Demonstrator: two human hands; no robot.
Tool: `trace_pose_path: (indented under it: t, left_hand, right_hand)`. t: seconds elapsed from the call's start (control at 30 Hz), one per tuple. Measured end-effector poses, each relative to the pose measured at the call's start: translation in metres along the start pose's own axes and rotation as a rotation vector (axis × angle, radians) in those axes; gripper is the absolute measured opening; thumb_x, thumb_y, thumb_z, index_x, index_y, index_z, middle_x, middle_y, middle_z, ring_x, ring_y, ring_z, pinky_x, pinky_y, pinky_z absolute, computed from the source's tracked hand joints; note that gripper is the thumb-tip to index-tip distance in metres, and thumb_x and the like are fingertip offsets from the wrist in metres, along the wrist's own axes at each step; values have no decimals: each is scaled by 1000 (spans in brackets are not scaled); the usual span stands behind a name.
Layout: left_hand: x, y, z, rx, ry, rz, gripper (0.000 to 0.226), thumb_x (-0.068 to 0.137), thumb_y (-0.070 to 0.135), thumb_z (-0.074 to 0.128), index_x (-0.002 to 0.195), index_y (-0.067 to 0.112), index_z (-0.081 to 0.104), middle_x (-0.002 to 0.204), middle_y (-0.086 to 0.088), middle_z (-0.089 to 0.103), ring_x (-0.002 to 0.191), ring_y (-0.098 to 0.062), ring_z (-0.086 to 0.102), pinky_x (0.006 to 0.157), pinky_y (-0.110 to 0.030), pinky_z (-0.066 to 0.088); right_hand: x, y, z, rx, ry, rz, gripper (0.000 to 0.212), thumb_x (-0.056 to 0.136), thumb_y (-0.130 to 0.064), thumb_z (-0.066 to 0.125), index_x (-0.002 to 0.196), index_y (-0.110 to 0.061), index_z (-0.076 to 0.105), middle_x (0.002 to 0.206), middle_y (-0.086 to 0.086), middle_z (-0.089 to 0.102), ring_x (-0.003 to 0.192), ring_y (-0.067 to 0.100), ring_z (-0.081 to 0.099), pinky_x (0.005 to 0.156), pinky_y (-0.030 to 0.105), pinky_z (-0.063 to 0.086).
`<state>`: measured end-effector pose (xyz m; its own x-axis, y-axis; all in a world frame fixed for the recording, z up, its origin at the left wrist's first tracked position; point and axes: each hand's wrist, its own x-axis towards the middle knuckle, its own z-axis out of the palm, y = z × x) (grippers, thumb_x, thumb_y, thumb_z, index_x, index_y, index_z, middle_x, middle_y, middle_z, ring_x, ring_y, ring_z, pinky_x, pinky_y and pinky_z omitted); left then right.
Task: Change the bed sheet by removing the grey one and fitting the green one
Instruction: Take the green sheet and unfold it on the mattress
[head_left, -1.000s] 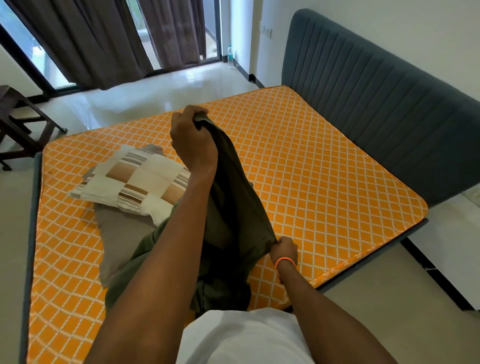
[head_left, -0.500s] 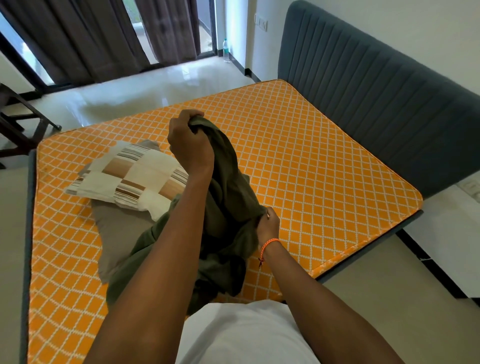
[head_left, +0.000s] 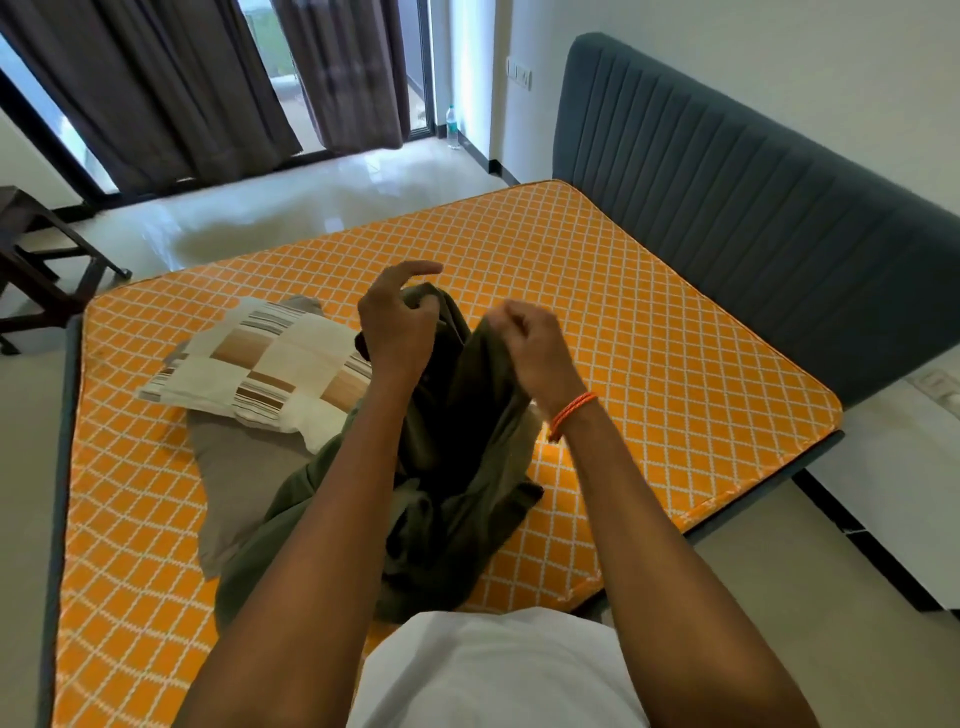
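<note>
Fingers of both my left hand (head_left: 397, 332) and right hand (head_left: 530, 343) pinch the bunched green sheet (head_left: 457, 457), which hangs limp below them onto the bare mattress (head_left: 649, 338); being soft and light, it's best gripped along a hem.

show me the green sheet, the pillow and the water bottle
green sheet (head_left: 462, 447), head view, hanging fold between the arms
pillow (head_left: 265, 364), head view, middle of its patchwork top
water bottle (head_left: 453, 127), head view, its body, on the floor by the window
</note>
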<state>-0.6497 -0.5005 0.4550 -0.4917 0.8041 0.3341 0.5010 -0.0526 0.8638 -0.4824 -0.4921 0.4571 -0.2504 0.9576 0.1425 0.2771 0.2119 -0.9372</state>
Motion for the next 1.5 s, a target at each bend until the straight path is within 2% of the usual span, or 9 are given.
trace_pose_path:
  t: [0.07,0.2,0.33,0.53,0.63,0.7,0.83,1.2,1.5]
  left_hand:
    - [-6,10,-4,-197,-109,87,35,94,-1,56,111,19,79,100,6,78,74,-21,71,66,-34,57]
    - [-14,22,3,-381,-236,193,26,109,26,58,120,13,76,116,-1,77,114,-24,71,93,-56,58]
    - [-24,29,19,-355,-329,150,38,100,39,70,133,19,69,122,6,75,120,-14,69,97,-48,58]
    - [-31,9,45,-194,-334,109,22,90,19,71,109,19,82,100,9,80,97,-6,73,85,-48,58]
    - [-33,5,56,-104,-348,102,26,85,20,65,106,21,81,100,7,78,96,-12,71,84,-45,58]
    - [-34,7,68,-42,-366,140,22,85,20,66,103,21,78,100,5,74,95,-16,68,83,-45,56]
    - [-44,19,93,3,-434,206,20,88,10,72,104,21,77,103,5,72,99,-15,67,87,-37,55]
    - [-66,70,221,176,-478,130,19,87,16,69,90,29,55,73,13,61,69,-1,59,57,-22,38]
    - [-56,90,344,453,-299,-192,20,81,12,58,88,20,75,90,-8,74,89,-37,70,72,-44,57]
  right_hand:
    - [11,-54,-31,193,110,-159,25,105,-25,58,85,-14,68,79,8,59,81,20,58,71,39,49]
    - [32,-103,-73,96,226,-325,27,106,-24,56,90,-7,69,82,6,62,82,8,61,73,29,51]
    - [25,-80,-60,57,113,-266,26,106,-21,56,92,-5,71,85,-1,66,85,8,63,76,28,51]
    - [8,-44,-61,78,17,-180,24,101,-24,66,92,-3,74,93,8,73,87,29,71,78,38,58]
    - [-4,-32,-84,-27,-77,-102,28,88,-31,82,104,-10,75,81,-20,71,69,8,67,68,19,50]
    - [-6,-17,-101,-245,-95,-69,35,79,-36,89,106,-20,76,86,-21,70,78,2,64,71,22,50]
    - [-5,13,-136,-525,35,-28,6,81,-30,79,79,-25,79,75,-7,72,77,13,66,70,47,58]
    - [11,78,-273,-386,392,-35,34,82,-11,59,97,-28,84,98,-11,79,97,7,72,89,35,60]
    - [39,140,-473,-340,886,-7,36,87,-8,55,107,-19,83,100,-4,80,91,6,74,84,25,60]
